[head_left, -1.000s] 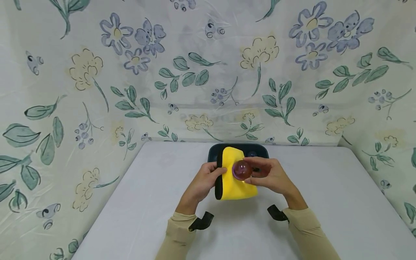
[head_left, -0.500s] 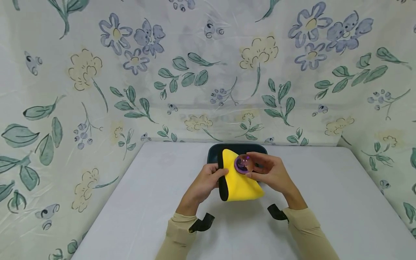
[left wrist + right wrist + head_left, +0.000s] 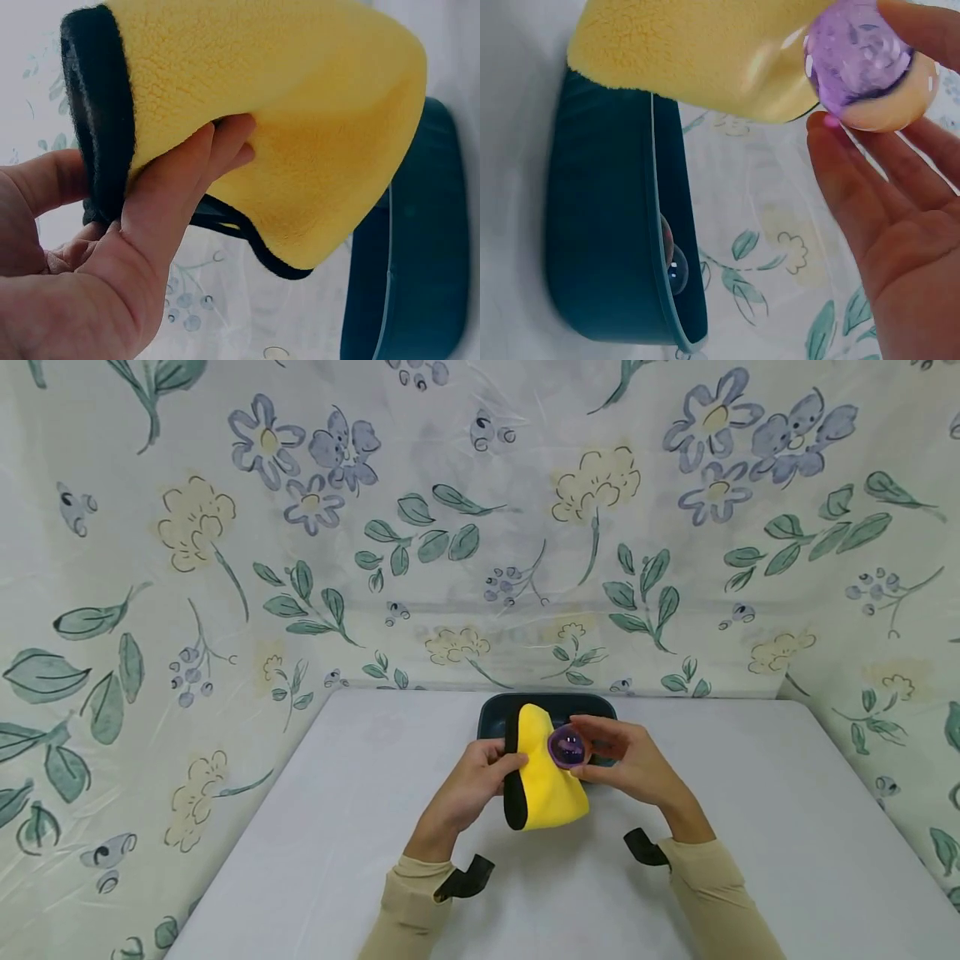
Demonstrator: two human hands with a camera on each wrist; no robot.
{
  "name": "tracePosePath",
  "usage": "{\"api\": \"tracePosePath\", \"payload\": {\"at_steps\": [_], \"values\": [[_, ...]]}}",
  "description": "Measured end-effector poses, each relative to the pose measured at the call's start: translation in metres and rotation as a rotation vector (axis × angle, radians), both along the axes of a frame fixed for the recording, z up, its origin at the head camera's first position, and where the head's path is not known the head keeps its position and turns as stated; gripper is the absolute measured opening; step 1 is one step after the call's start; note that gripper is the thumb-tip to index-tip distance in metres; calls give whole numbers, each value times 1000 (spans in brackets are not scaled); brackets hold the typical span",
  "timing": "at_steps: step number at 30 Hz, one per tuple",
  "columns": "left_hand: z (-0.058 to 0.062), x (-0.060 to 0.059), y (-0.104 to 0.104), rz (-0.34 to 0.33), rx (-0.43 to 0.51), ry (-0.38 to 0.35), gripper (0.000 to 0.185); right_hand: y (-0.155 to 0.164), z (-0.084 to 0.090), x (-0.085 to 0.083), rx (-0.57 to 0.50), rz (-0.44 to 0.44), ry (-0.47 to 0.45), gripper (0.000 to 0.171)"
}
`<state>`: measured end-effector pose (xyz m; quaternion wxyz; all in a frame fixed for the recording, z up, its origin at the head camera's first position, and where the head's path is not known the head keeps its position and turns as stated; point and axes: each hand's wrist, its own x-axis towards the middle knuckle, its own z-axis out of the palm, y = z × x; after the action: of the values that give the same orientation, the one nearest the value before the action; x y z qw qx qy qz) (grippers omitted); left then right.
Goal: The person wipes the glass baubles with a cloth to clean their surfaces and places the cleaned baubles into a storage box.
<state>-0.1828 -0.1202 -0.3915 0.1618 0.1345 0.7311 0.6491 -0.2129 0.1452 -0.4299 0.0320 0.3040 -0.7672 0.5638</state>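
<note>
Around our workspace a floral cloth backdrop (image 3: 187,568) is hanging on three sides, printed with blue and cream flowers and green leaves. Below it a pale grey table (image 3: 300,827) is stretching toward us, and at its far edge a dark teal tray (image 3: 491,714) is sitting; from the right wrist view we are seeing its deep wall (image 3: 600,225) and a clear glassy ball (image 3: 676,271) lying inside it.

Above the table, just in front of the tray, we are holding a yellow cloth (image 3: 546,777) with a black border. Our left hand (image 3: 468,781) is gripping it at its bordered left edge, fingers curled round the fold, as the left wrist view (image 3: 112,247) is showing plainly; the yellow cloth (image 3: 285,127) is draping over those fingers there.

Our right hand (image 3: 626,764) is pinching a small purple ball (image 3: 567,747) between thumb and fingertips, pressing it against the upper right part of the cloth. From the right wrist, the purple ball (image 3: 855,60) is touching the yellow pile, translucent and glinting, raised above the tray.
</note>
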Motion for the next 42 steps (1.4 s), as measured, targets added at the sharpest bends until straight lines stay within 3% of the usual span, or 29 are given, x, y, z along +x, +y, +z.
{"api": "tracePosePath", "payload": {"at_steps": [9, 20, 29, 42], "values": [[2, 2, 4, 27, 10, -11, 41, 1, -2, -2, 118, -43, -11, 61], [1, 3, 6, 79, 14, 6, 41, 1, -2, -2, 119, -36, -55, 64], [4, 4, 6, 112, 42, 37, 40, 3, 0, 0, 73, 24, -20, 57], [3, 2, 7, 137, 36, 46, 37, 0, 4, 5, 50, 143, -46, 56]]}}
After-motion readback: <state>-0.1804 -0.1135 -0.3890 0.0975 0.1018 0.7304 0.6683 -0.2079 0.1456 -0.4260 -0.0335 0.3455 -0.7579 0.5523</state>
